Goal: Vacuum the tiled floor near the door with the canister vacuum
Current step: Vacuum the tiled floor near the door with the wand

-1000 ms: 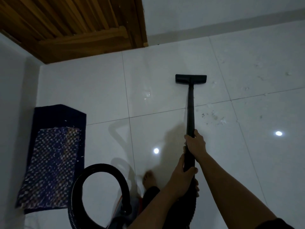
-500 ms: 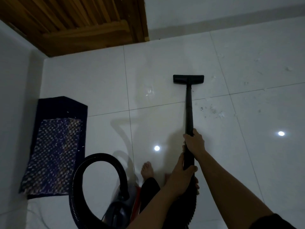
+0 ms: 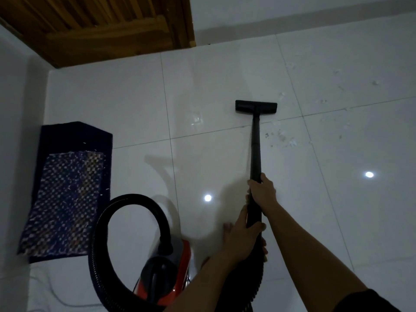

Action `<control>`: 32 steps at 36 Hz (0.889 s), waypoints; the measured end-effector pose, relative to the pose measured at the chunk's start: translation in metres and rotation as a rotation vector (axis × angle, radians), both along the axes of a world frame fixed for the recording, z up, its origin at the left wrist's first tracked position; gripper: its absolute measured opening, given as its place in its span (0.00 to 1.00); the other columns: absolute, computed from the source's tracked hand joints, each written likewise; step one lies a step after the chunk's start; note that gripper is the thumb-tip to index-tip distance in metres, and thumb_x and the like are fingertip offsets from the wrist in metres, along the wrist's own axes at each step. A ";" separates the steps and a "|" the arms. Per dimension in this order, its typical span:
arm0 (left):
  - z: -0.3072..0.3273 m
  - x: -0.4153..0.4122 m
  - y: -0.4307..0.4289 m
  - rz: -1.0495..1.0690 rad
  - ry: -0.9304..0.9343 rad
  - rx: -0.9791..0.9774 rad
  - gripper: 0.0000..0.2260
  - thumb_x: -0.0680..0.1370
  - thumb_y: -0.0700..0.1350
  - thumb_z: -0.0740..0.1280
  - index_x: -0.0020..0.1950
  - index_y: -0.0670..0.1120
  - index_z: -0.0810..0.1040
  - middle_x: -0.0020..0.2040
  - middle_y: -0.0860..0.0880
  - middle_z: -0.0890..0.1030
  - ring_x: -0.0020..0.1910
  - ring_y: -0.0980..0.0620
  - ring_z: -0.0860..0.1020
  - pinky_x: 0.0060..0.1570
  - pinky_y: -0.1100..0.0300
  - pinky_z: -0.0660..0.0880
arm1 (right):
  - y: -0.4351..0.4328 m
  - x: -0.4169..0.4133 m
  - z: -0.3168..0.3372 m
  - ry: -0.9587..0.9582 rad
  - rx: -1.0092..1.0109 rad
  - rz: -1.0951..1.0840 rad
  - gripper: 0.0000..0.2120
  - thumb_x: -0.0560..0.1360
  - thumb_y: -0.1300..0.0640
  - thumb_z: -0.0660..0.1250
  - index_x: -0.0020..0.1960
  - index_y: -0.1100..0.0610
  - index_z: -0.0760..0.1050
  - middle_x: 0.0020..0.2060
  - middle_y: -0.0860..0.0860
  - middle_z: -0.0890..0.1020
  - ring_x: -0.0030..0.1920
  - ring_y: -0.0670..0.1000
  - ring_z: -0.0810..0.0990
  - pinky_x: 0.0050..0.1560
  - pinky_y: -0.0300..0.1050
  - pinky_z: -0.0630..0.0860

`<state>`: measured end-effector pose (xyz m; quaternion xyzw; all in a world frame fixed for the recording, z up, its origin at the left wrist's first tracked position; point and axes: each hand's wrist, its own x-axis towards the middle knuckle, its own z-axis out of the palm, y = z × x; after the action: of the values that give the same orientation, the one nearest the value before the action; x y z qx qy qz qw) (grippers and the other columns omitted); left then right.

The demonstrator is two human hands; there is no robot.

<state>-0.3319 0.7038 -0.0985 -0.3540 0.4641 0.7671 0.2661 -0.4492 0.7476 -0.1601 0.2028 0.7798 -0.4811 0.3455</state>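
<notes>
I hold the black vacuum wand (image 3: 255,152) with both hands. My right hand (image 3: 263,192) grips it higher up and my left hand (image 3: 243,239) grips it lower, near the hose end. The flat black floor nozzle (image 3: 256,106) rests on the white tiled floor (image 3: 202,91), just beyond a grout line. White and dark debris (image 3: 283,137) lies scattered right of the wand. The red and grey canister (image 3: 166,273) sits at the lower left, with its ribbed black hose (image 3: 135,199) looping up over it.
A wooden door (image 3: 101,25) stands at the top left, with a white wall (image 3: 292,10) beside it. A dark blue checked mat (image 3: 65,192) lies along the left wall. My bare foot (image 3: 226,230) is under my left wrist. More specks dot the right tiles.
The nozzle has drawn back slightly toward me along the tile. The view has shifted so that more of the red canister shows at the lower left.
</notes>
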 end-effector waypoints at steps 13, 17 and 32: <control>-0.001 0.056 0.013 -0.023 -0.010 -0.028 0.30 0.78 0.39 0.62 0.75 0.59 0.57 0.35 0.43 0.75 0.28 0.51 0.76 0.30 0.57 0.76 | 0.017 0.059 -0.007 -0.006 -0.028 -0.019 0.15 0.77 0.61 0.63 0.63 0.61 0.70 0.36 0.59 0.77 0.30 0.54 0.76 0.33 0.47 0.77; 0.002 0.070 0.016 -0.034 0.008 -0.041 0.29 0.79 0.39 0.62 0.75 0.58 0.58 0.35 0.43 0.75 0.27 0.51 0.76 0.28 0.58 0.76 | 0.022 0.074 -0.007 0.005 -0.019 -0.008 0.14 0.77 0.60 0.63 0.62 0.61 0.70 0.36 0.59 0.78 0.31 0.55 0.77 0.36 0.48 0.79; 0.018 0.104 0.035 -0.088 0.021 -0.039 0.28 0.80 0.40 0.60 0.75 0.60 0.55 0.33 0.44 0.75 0.25 0.53 0.76 0.26 0.59 0.76 | 0.042 0.109 -0.006 0.008 0.024 0.016 0.15 0.76 0.60 0.63 0.61 0.63 0.70 0.39 0.59 0.78 0.35 0.57 0.78 0.45 0.57 0.81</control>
<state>-0.2279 0.7384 -0.0809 -0.3302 0.4969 0.7491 0.2880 -0.3401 0.7900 -0.1661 0.1988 0.7885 -0.4696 0.3440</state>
